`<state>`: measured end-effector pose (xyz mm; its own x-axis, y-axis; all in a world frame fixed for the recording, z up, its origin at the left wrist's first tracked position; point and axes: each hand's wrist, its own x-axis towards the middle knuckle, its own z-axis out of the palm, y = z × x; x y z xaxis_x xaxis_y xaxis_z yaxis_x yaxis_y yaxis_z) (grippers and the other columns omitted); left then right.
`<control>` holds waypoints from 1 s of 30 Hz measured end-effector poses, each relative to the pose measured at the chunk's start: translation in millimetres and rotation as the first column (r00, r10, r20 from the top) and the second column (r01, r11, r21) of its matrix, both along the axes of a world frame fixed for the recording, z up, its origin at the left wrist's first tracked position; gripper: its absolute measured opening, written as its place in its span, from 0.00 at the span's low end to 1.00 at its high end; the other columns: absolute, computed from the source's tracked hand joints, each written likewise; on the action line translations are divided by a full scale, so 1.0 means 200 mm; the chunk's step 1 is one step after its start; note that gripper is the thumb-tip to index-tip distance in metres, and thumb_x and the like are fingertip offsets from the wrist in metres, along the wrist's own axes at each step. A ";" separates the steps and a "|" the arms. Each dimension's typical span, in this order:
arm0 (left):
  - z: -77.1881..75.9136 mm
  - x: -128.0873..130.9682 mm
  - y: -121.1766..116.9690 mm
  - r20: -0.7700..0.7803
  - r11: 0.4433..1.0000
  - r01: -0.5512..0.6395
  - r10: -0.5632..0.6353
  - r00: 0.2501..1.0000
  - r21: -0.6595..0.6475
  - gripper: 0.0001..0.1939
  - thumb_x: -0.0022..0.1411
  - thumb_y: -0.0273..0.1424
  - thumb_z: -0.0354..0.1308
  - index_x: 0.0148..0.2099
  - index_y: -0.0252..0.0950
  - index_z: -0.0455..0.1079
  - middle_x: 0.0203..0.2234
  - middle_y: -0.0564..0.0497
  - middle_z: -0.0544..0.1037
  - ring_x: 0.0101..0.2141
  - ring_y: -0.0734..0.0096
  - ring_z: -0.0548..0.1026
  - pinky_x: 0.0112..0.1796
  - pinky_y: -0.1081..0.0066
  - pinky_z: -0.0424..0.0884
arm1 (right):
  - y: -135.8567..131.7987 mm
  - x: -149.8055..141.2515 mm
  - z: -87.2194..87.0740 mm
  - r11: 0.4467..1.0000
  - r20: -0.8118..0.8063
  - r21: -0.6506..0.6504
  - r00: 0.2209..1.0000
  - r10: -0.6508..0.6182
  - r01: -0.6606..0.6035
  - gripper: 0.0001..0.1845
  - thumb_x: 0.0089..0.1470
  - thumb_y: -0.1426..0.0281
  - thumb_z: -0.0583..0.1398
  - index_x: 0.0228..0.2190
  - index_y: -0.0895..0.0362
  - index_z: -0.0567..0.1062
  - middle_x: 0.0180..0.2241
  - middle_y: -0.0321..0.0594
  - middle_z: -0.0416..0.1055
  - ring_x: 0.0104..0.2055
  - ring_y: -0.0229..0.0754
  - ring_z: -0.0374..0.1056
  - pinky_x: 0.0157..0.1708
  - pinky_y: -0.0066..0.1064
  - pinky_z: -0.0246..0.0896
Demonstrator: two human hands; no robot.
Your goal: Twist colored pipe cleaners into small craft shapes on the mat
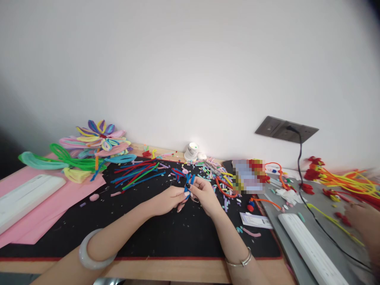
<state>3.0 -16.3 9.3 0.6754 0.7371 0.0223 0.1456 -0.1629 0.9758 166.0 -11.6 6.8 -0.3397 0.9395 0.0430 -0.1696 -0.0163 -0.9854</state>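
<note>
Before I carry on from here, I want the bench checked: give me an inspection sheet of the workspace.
Surface: black mat with red edging on a wooden table; gray mat on the right.
Job's things: blue stems in hand; loose stems, blue, red and green, beyond the left forearm.
Clutter: cut pieces strewn about; label near the black mat's right edge.
Hands: left hand and right hand together, fingers closed on the blue stems.
Cables: black cable from the wall socket, crossing the gray mat.
Surroundings: pale wall; another person's hand at far right.
</note>
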 end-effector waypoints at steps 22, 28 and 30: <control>-0.03 0.01 0.02 0.161 0.955 0.185 -0.150 0.975 -0.230 0.20 0.61 0.43 0.46 0.24 0.34 0.54 0.14 0.57 0.62 0.15 0.82 0.54 0.18 0.76 0.48 | -0.03 0.01 0.04 0.986 -0.157 -0.139 0.985 0.071 -0.093 0.11 0.47 0.66 0.62 0.23 0.59 0.67 0.18 0.29 0.59 0.16 0.27 0.47 0.15 0.22 0.37; 0.00 0.01 0.02 0.172 0.934 0.215 -0.171 0.970 -0.287 0.20 0.61 0.42 0.46 0.23 0.34 0.55 0.12 0.57 0.62 0.14 0.82 0.52 0.17 0.76 0.45 | -0.01 0.01 0.02 0.997 -0.156 -0.081 0.988 -0.010 -0.003 0.11 0.45 0.67 0.64 0.21 0.60 0.68 0.20 0.32 0.62 0.17 0.28 0.49 0.16 0.23 0.37; 0.01 0.00 0.02 0.180 0.929 0.227 -0.180 0.967 -0.293 0.20 0.61 0.42 0.46 0.23 0.34 0.55 0.12 0.57 0.62 0.14 0.82 0.52 0.17 0.76 0.45 | 0.00 0.01 0.02 0.998 -0.165 -0.046 0.985 -0.045 0.038 0.11 0.44 0.68 0.64 0.19 0.60 0.68 0.20 0.31 0.60 0.17 0.28 0.48 0.15 0.23 0.37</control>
